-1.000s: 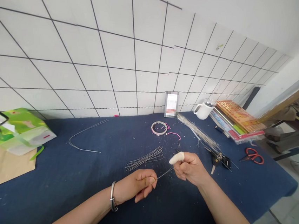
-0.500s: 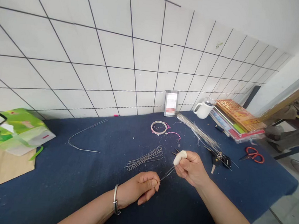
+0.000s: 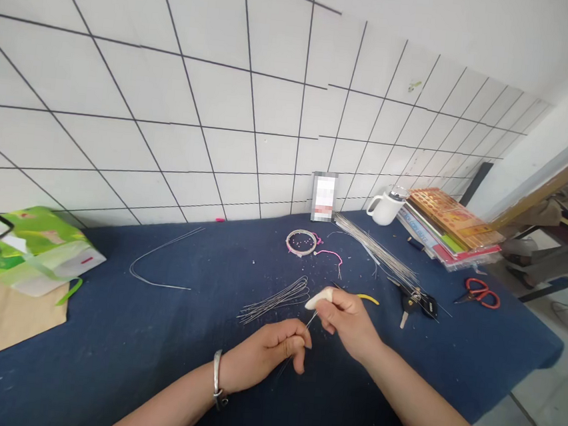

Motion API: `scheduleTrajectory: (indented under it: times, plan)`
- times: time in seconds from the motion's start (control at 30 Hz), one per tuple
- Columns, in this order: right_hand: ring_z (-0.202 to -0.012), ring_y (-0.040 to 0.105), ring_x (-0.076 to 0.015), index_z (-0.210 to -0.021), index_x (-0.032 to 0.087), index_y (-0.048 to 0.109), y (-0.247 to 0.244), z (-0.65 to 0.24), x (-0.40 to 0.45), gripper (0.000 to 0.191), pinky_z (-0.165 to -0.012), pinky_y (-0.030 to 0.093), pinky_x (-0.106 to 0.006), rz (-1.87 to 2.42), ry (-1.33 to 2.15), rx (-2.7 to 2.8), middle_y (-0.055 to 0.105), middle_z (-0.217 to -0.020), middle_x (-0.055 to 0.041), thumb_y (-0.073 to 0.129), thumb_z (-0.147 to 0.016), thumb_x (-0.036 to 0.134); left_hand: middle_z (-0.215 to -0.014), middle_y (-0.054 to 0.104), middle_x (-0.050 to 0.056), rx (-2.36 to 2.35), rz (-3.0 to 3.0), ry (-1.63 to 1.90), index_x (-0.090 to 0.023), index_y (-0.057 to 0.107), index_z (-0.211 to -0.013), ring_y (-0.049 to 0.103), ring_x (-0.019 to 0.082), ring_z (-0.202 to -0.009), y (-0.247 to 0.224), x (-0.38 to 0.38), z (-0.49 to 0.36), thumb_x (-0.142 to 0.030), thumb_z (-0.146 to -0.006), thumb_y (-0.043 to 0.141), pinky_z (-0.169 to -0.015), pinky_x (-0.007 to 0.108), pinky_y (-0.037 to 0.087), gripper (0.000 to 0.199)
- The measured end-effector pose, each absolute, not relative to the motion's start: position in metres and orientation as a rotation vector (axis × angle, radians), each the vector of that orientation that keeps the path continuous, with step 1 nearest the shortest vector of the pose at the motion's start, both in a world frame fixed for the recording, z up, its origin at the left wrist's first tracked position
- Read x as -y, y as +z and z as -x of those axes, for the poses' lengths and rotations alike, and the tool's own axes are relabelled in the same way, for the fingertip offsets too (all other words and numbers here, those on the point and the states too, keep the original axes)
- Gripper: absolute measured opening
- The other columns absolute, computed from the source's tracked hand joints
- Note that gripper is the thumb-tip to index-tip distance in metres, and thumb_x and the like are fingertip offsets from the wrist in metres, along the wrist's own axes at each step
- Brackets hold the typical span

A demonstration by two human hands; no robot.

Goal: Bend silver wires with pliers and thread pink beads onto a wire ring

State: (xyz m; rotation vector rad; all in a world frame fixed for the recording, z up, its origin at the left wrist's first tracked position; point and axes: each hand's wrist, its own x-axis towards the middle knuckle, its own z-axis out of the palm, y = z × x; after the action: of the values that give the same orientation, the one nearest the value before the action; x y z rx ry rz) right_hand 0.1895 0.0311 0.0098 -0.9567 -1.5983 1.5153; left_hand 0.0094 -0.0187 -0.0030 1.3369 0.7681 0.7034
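Observation:
My left hand (image 3: 270, 356), with a silver bangle (image 3: 216, 377) at the wrist, pinches a thin metal wire (image 3: 312, 319) between thumb and fingers. The wire's loose ends trail below that hand. Just up and to the right, my right hand (image 3: 351, 320) is closed on the wire's upper part. A white cover (image 3: 319, 298) wraps its index finger. Beside both hands lies a bundle of bent wires (image 3: 275, 299). A yellow-handled tool (image 3: 369, 299) is partly hidden behind my right hand.
Further back are a ring (image 3: 302, 255) with pink cord, a long bundle of straight wires (image 3: 375, 248) and a white mug (image 3: 385, 209). Keys (image 3: 408, 312), red scissors (image 3: 482, 294) and stacked books (image 3: 454, 223) lie right. A bent wire (image 3: 156, 284) and green bag (image 3: 44, 243) lie left.
My right hand has moved left and closer to my left hand, uncovering the yellow handle. My left hand has shifted slightly right, and wire ends now show beneath it.

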Motion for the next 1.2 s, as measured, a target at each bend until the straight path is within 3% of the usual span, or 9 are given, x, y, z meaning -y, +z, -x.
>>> scheduleTrajectory:
  times: [0.13,0.27,0.33,0.43,0.53,0.7,0.83,1.03,1.2]
  plan:
    - [-0.047,0.04,-0.0053,-0.072,0.015,0.059,0.006,-0.175,-0.025,0.029,-0.043,0.032,-0.02,1.017,1.448,1.803,0.044,-0.063,0.003,0.049,-0.084,0.039,-0.063,0.051,-0.003,-0.965,-1.077,0.834,-0.014,0.05,-0.083,0.042,0.005,-0.045,-0.002,0.023,-0.02,-0.034,-0.087,0.04,-0.045,0.018,0.033,0.022]
    - [-0.061,0.051,-0.0112,-0.073,0.016,0.06,0.013,-0.188,-0.032,0.033,-0.057,0.042,-0.024,1.078,1.093,2.214,0.052,-0.07,-0.0012,0.041,-0.087,0.039,-0.064,0.053,-0.003,-1.061,-1.056,0.905,-0.015,0.049,-0.081,0.031,0.002,-0.038,-0.001,0.024,-0.018,-0.033,-0.085,0.042,-0.037,0.016,0.021,0.02]
    - [-0.087,0.053,-0.0196,-0.095,0.018,0.061,0.012,-0.209,-0.039,0.029,-0.076,0.042,-0.033,1.15,0.661,2.439,0.058,-0.093,-0.0076,0.045,-0.085,0.04,-0.066,0.055,-0.002,-1.072,-1.051,0.941,-0.015,0.049,-0.084,0.031,0.002,-0.038,0.0,0.022,-0.011,-0.034,-0.085,0.042,-0.037,0.016,0.021,0.02]
    - [-0.113,0.038,-0.0341,-0.118,0.016,0.05,-0.004,-0.25,-0.047,0.057,-0.089,0.032,-0.049,1.444,0.047,2.55,0.047,-0.122,-0.0174,0.053,-0.075,0.052,-0.069,0.058,-0.001,-1.082,-1.006,1.044,-0.016,0.049,-0.089,0.032,0.001,-0.038,0.0,0.015,-0.001,-0.035,-0.085,0.043,-0.039,0.016,0.022,0.021]
    - [-0.111,0.039,-0.0344,-0.121,0.013,0.048,-0.028,-0.283,-0.044,0.054,-0.085,0.035,-0.048,1.599,-0.173,2.634,0.047,-0.121,-0.0192,0.047,-0.08,0.048,-0.075,0.06,0.0,-1.097,-0.951,1.147,-0.016,0.05,-0.091,0.033,0.001,-0.04,-0.003,0.007,0.006,-0.036,-0.084,0.046,-0.04,0.016,0.023,0.021]
    - [-0.089,0.049,-0.0277,-0.106,0.012,0.057,-0.044,-0.292,-0.036,0.03,-0.074,0.039,-0.039,1.729,-0.325,2.654,0.055,-0.095,-0.0164,0.036,-0.086,0.019,-0.069,0.057,0.0,-1.127,-0.901,1.24,-0.017,0.053,-0.086,0.036,0.003,-0.043,-0.006,0.003,0.011,-0.038,-0.08,0.051,-0.038,0.015,0.019,0.022]
    - [-0.083,0.049,-0.0242,-0.097,0.017,0.058,-0.023,-0.286,-0.04,0.024,-0.067,0.039,-0.033,1.789,0.036,2.577,0.053,-0.086,-0.0111,0.038,-0.085,0.021,-0.053,0.047,-0.004,-1.18,-0.94,1.243,-0.017,0.056,-0.089,0.035,0.005,-0.045,-0.006,0.006,0.013,-0.039,-0.079,0.053,-0.039,0.015,0.02,0.024]
    - [-0.078,0.049,-0.0148,-0.112,0.022,0.047,0.018,-0.245,-0.018,0.032,-0.073,0.041,-0.03,1.249,1.527,2.018,0.051,-0.091,-0.0035,0.038,-0.088,0.041,-0.053,0.045,-0.004,-1.292,-1.096,1.278,-0.018,0.059,-0.089,0.04,0.008,-0.049,0.0,0.008,0.016,-0.037,-0.078,0.053,-0.044,0.017,0.027,0.022]
    - [-0.083,0.05,-0.015,-0.106,0.018,0.053,0.025,-0.186,0.001,0.032,-0.068,0.04,-0.028,0.9,2.087,1.429,0.052,-0.097,-0.0079,0.047,-0.085,0.041,-0.061,0.048,-0.003,-1.318,-1.213,1.331,-0.018,0.058,-0.086,0.044,0.008,-0.053,0.002,0.008,0.019,-0.033,-0.08,0.051,-0.051,0.019,0.036,0.018]
